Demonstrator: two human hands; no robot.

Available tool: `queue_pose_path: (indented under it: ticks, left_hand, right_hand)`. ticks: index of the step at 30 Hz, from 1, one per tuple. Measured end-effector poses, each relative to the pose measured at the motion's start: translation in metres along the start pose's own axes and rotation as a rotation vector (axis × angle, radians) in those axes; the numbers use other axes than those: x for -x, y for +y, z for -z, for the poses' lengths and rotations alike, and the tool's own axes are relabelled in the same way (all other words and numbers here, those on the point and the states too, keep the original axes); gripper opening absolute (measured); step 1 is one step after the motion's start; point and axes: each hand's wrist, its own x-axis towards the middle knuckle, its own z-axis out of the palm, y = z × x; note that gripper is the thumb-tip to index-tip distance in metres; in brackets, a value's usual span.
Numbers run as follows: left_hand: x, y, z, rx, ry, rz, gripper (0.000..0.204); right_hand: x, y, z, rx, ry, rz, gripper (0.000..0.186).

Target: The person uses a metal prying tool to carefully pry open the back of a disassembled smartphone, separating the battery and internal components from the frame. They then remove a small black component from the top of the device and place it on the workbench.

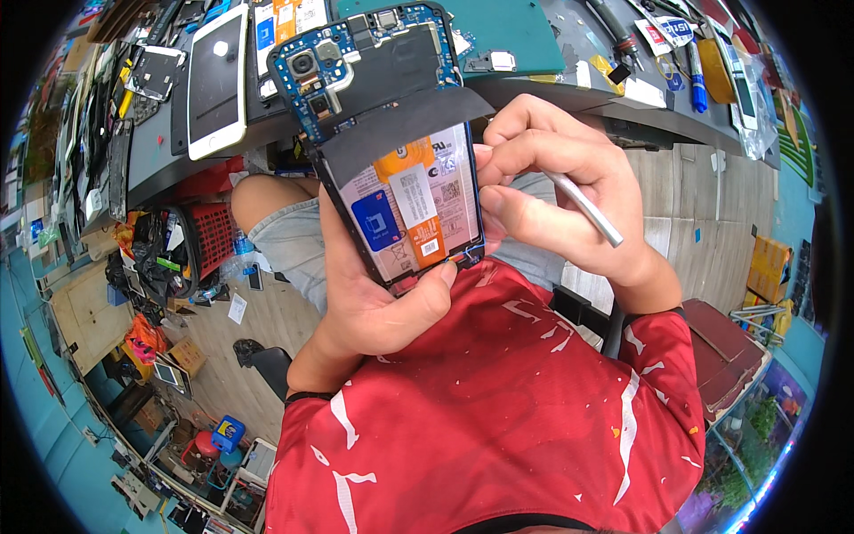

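Note:
An opened smartphone [382,58] is tilted up in front of me, its back cover off. My left hand [382,316] is closed around its lower end, with the thumb on the bottom edge. Blue circuit board [283,64] and camera modules show at the top. Below them a loose black sheet [400,129] bends across the phone, over the labelled battery [455,214]. At the phone's right edge my right hand [592,191] has thumb and fingers pinched together. A slim silver metal tool [585,210] lies tucked in that hand; its working end is hidden by the fingers.
On the grey workbench ahead are a white-framed tablet [216,84], a green mat [520,36] and a blue marker [698,84]. A red basket [212,231] and bags stand low at left. Right of my chair sits a dark red box-like seat [721,343].

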Motion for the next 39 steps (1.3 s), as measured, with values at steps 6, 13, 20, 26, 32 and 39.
queue_pose_path:
  ticks: [6, 13, 20, 26, 32, 39]
  left_hand:
    - [-0.001, 0.002, 0.000, -0.020, 0.010, 0.010, 0.105]
    - [-0.001, 0.000, -0.004, -0.024, 0.070, 0.029, 0.102]
    - [0.000, 0.001, -0.003, 0.001, 0.038, 0.022, 0.103]
    - [0.002, 0.002, 0.001, -0.050, 0.004, 0.038, 0.107]
    - [0.003, 0.002, -0.007, -0.085, 0.134, 0.051, 0.105]
    - [-0.001, 0.005, 0.005, -0.108, -0.020, 0.010, 0.106]
  right_hand:
    - [-0.001, -0.002, 0.003, -0.057, -0.025, -0.008, 0.009]
    - [0.000, -0.007, 0.004, -0.079, -0.056, -0.101, 0.012]
    - [0.001, -0.008, 0.007, 0.010, -0.077, -0.078, 0.012]
    - [0.002, -0.008, 0.006, -0.009, -0.097, -0.117, 0.015]
    - [0.003, -0.006, 0.004, -0.011, -0.107, -0.103, 0.019]
    - [0.002, -0.009, 0.000, -0.019, -0.125, -0.138, 0.025]
